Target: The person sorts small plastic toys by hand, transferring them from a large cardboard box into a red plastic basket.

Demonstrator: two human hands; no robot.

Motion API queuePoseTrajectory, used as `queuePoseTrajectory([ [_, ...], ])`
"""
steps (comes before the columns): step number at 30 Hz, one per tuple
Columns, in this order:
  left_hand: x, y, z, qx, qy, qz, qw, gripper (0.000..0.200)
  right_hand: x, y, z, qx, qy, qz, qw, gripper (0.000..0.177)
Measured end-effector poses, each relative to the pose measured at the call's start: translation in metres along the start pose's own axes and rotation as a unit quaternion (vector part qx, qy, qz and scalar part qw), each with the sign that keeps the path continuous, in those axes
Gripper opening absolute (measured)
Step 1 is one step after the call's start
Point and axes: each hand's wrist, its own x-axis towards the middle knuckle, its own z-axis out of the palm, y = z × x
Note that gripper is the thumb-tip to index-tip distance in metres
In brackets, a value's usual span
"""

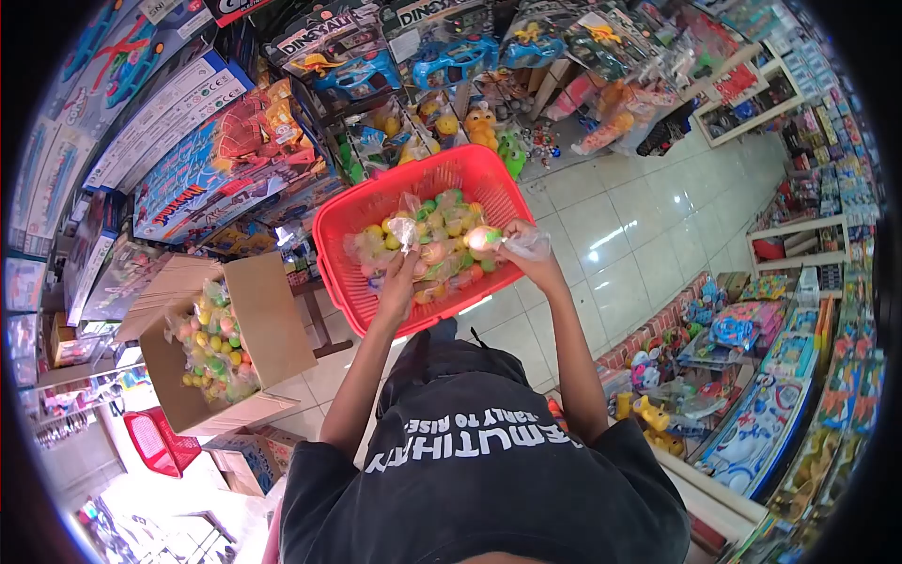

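A red plastic basket (pixel 335 254) holds many small bags of colourful balls (pixel 434 235). Over its left part, my left hand (pixel 398 277) has its fingers closed on the gathered top of a clear plastic bag (pixel 403 232). My right hand (pixel 532 256), at the basket's right side, pinches a clear bag with a pink and yellow ball (pixel 484 239) in it. The bag's loose end sticks out to the right of the fingers.
An open cardboard box (pixel 272 324) with more bagged balls stands at the left. A smaller red basket (pixel 162 442) lies below it. Toy shelves line the left, top and right; tiled floor (pixel 611 230) shows between them.
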Motion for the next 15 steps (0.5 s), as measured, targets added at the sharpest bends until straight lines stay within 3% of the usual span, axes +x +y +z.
queuePoseTrajectory([
  [1, 0.008, 0.001, 0.000, -0.004, 0.006, -0.001, 1.000, 0.043, 0.012, 0.006, -0.003, 0.000, -0.007, 0.003, 1.000, 0.016],
  [3, 0.025, 0.001, 0.001, -0.033, 0.009, 0.011, 0.999, 0.038, 0.034, 0.011, -0.008, -0.088, 0.029, -0.105, 0.990, 0.017],
  [5, 0.039, 0.002, 0.002, -0.029, 0.025, 0.010, 0.999, 0.040, 0.057, 0.034, -0.004, -0.074, 0.023, -0.054, 0.996, 0.018],
  [8, 0.061, -0.005, -0.007, 0.002, 0.049, 0.017, 0.999, 0.046, 0.083, 0.079, 0.007, -0.263, -0.018, -0.115, 0.958, 0.017],
  [9, 0.065, -0.006, -0.008, 0.024, 0.058, 0.022, 0.998, 0.050, 0.087, 0.087, 0.011, -0.261, -0.021, -0.112, 0.958, 0.017],
  [12, 0.074, -0.007, -0.015, 0.098, 0.067, -0.016, 0.993, 0.051, 0.089, 0.115, 0.023, -0.340, -0.056, -0.043, 0.938, 0.018],
  [14, 0.080, -0.009, -0.018, 0.121, 0.067, -0.028, 0.990, 0.054, 0.089, 0.146, 0.032, -0.469, -0.123, 0.065, 0.872, 0.023],
  [15, 0.083, -0.011, -0.018, 0.145, 0.063, -0.038, 0.987, 0.056, 0.091, 0.147, 0.033, -0.468, -0.125, 0.065, 0.872, 0.023],
])
